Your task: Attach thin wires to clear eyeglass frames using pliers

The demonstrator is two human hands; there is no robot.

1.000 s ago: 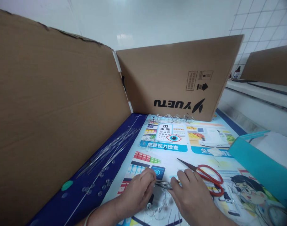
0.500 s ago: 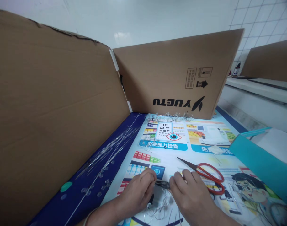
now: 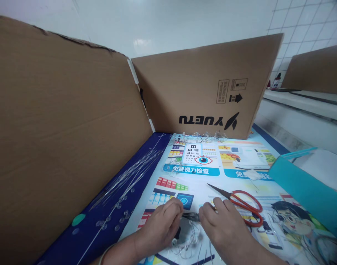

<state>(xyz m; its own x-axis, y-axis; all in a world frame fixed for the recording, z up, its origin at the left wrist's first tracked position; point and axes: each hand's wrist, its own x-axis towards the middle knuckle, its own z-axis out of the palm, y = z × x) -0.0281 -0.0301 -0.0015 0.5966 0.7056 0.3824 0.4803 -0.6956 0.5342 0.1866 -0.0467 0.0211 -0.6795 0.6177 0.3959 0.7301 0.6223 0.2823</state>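
Note:
My right hand [image 3: 222, 224] is closed around a pair of pliers [image 3: 192, 216], whose dark metal jaws point left. My left hand [image 3: 164, 222] is closed in a pinch at the jaw tips, on a thin wire piece whose gripped part is hidden by the fingers. Below and between the hands hangs or lies a tangle of thin silvery wire [image 3: 190, 239] with clear bits in it. A small black object [image 3: 177, 233] with a pale end shows under the left hand. Scissors [image 3: 244, 206] with red handles lie just beyond my right hand.
Long straight wires [image 3: 129, 171] and clear beads [image 3: 121, 220] lie on the blue strip at left, near a green disc [image 3: 79, 219]. Cardboard panels [image 3: 201, 88] stand behind and at left. Wire pieces [image 3: 204, 137] line the back panel. A teal box [image 3: 303, 191] is at right.
Both hands and the pliers stay nearly in place. The wire tangle below them has shifted slightly, and the whole view has moved a little.

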